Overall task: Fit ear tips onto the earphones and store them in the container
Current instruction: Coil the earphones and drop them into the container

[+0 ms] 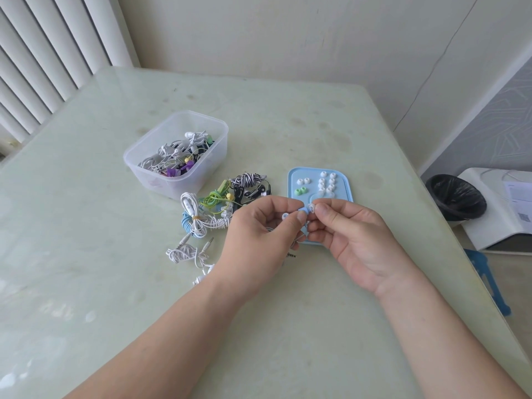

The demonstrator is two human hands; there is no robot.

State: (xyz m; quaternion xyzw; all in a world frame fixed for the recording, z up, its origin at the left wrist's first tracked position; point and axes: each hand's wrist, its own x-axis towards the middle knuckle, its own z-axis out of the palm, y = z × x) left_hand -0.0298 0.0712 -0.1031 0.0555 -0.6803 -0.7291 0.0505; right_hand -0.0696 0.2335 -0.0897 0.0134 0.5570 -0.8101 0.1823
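Two hands meet low over the near end of the blue tray (292,180), fingers curled. The left hand (259,234) pinches a blue earbud (302,210) between thumb and forefinger. The right hand (354,240) pinches a white tip (311,208) that touches the earbud's end. White tips (328,182) and a green pair (300,191) lie loose in the tray. Bundled earphones (213,208) sit heaped on the desk (86,254) between the tray and the clear container (144,165), which holds more, further back on the left. A white bundle (184,251) lies nearer, beside the left wrist.
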